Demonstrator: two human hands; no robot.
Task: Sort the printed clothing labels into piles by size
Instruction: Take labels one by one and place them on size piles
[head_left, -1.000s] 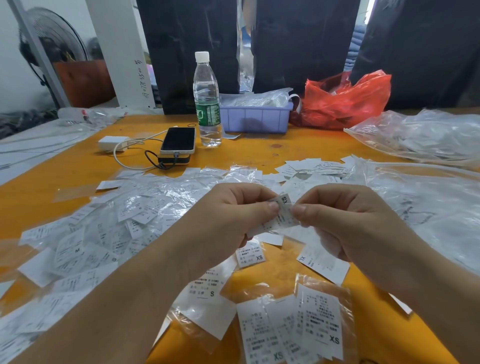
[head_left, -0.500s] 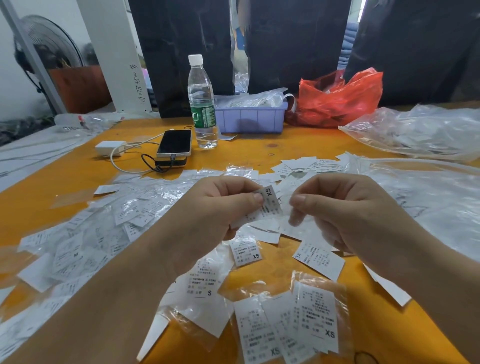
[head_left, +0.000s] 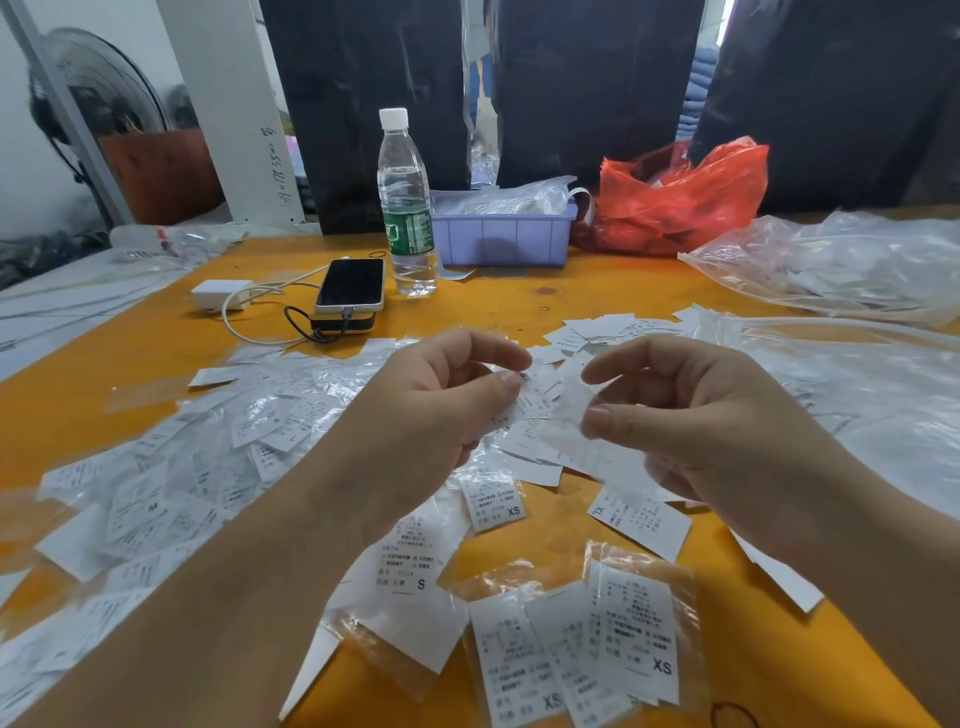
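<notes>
Label (head_left: 511, 410) pinched between both hands (head_left: 561, 415)

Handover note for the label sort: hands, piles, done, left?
Left hand: pinches a blurred label, size unreadable.
Right hand: fingers curled at a blurred white piece; grip unclear.
Near edge: bagged XS labels, a single XS label, an S label, an XL label.
Left: the big unsorted heap on the orange table remains; most work is still ahead.
</notes>
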